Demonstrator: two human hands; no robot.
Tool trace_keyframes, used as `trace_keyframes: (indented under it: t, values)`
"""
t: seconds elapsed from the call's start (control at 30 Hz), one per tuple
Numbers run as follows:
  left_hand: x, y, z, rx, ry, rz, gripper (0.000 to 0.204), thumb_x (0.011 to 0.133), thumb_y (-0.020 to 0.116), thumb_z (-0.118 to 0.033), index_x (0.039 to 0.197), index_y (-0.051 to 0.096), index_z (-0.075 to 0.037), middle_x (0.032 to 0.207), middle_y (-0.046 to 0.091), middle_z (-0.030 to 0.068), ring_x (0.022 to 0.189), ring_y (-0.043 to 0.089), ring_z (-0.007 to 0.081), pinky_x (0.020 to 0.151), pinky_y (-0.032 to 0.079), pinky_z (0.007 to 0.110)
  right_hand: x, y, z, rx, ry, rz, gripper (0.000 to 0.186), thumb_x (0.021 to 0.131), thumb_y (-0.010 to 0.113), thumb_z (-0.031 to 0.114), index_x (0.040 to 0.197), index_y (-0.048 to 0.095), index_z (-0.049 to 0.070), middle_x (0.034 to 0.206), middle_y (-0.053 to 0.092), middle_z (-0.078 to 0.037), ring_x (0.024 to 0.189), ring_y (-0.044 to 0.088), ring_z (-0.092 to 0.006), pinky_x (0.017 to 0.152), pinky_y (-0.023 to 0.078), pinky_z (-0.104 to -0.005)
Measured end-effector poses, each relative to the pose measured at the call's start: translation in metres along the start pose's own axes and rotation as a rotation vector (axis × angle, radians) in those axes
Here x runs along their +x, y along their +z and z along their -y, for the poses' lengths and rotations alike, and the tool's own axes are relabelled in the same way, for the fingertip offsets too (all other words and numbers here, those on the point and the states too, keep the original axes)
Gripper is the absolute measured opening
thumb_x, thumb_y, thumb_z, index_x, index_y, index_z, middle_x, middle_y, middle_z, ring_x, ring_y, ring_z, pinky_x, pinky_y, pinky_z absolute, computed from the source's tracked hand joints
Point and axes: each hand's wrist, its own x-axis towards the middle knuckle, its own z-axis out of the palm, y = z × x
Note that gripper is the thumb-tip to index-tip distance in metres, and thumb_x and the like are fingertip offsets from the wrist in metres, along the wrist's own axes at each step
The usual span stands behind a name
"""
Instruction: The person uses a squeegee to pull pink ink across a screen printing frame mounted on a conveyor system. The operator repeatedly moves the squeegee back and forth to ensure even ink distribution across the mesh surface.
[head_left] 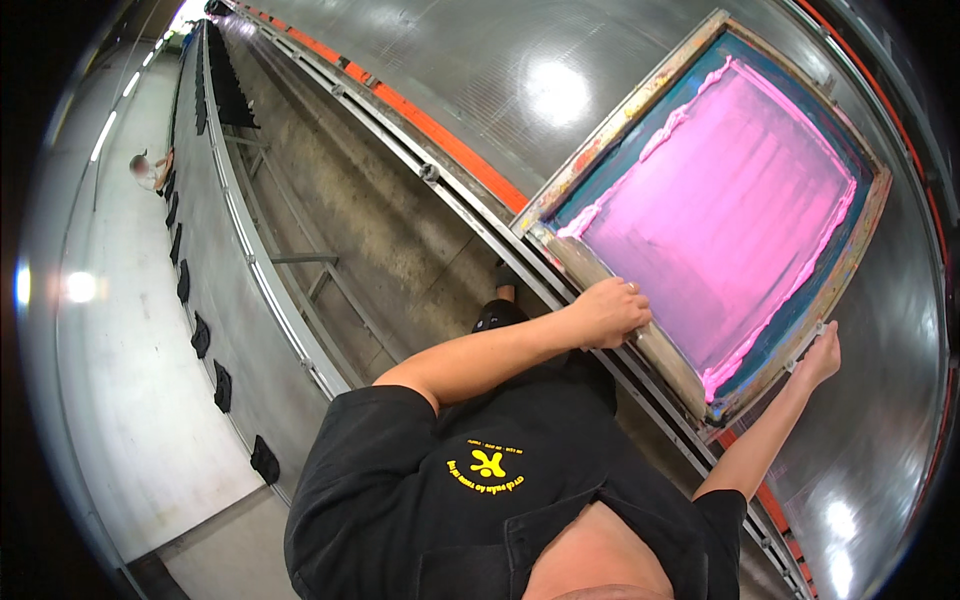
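A wooden screen-printing frame [872, 225] lies tilted over the shiny metal table at the right. Pink ink [735, 210] covers most of its mesh, with thick ridges along the sides and a blue-green border around it. My left hand [608, 313] is closed on the near wooden edge, its fingers curled over the rim. At the frame's right side, my right hand [822, 355] grips the edge beside a small metal fitting [806, 347]. Some fingers of each hand are hidden.
The metal table [450, 55] has an orange strip [430, 130] and a rail along its side. Across a concrete aisle [390, 230], a long grey table [235, 300] carries several black cloth pieces [222, 385]. Another person [150, 172] stands at its far side.
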Motion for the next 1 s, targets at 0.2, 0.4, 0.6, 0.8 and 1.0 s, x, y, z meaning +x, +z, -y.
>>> trace_keyframes:
  t: [0.2, 0.4, 0.6, 0.8, 1.0]
  values:
    - [0.002, 0.007, -0.011, 0.043, -0.058, -0.152, 0.015, 0.069, 0.077, -0.019, 0.081, 0.07, -0.014, 0.084, 0.07, 0.0021, 0.089, 0.07, 0.0259, 0.077, 0.055, 0.04, 0.001, 0.005, -0.013, 0.094, -0.148, -0.009, 0.037, 0.101, 0.071, 0.025, 0.117, 0.072, -0.008, 0.101, 0.074, -0.009, 0.086, 0.068, -0.0147, 0.076, 0.056, -0.0292]
    - [0.029, -0.019, -0.003, 0.117, 0.032, 0.014, 0.029, 0.076, 0.082, -0.035, 0.089, 0.069, -0.013, 0.087, 0.07, 0.004, 0.089, 0.07, 0.0279, 0.078, 0.056, 0.042, 0.015, 0.001, -0.036, -0.001, -0.271, -0.114, 0.033, 0.1, 0.072, 0.022, 0.115, 0.071, -0.008, 0.104, 0.074, -0.011, 0.087, 0.069, -0.0172, 0.079, 0.055, -0.0301]
    - [0.067, -0.046, -0.027, 0.096, 0.118, 0.129, 0.04, 0.08, 0.081, -0.046, 0.089, 0.068, -0.009, 0.087, 0.071, 0.0099, 0.085, 0.072, 0.0339, 0.074, 0.057, 0.047, -0.004, -0.047, -0.041, 0.026, -0.084, -0.141, 0.031, 0.099, 0.073, 0.022, 0.11, 0.072, -0.006, 0.098, 0.074, -0.009, 0.084, 0.067, -0.0163, 0.078, 0.054, -0.0304]
    - [0.117, -0.079, 0.034, -0.009, 0.108, 0.384, 0.053, 0.076, 0.082, -0.059, 0.087, 0.072, -0.008, 0.086, 0.073, 0.0136, 0.086, 0.072, 0.0362, 0.074, 0.057, 0.049, 0.004, -0.019, -0.029, -0.178, -0.175, -0.243, 0.033, 0.097, 0.075, 0.028, 0.108, 0.074, -0.003, 0.1, 0.075, -0.01, 0.085, 0.067, -0.0147, 0.078, 0.054, -0.0311]
    - [0.15, -0.065, 0.051, -0.019, 0.029, 0.682, 0.066, 0.071, 0.083, -0.067, 0.095, 0.08, -0.006, 0.089, 0.076, 0.0173, 0.086, 0.073, 0.0376, 0.078, 0.058, 0.047, 0.0, -0.008, -0.033, -0.215, -0.17, -0.216, 0.03, 0.095, 0.077, 0.028, 0.108, 0.075, 0.001, 0.101, 0.076, -0.008, 0.089, 0.067, -0.0143, 0.082, 0.053, -0.0306]
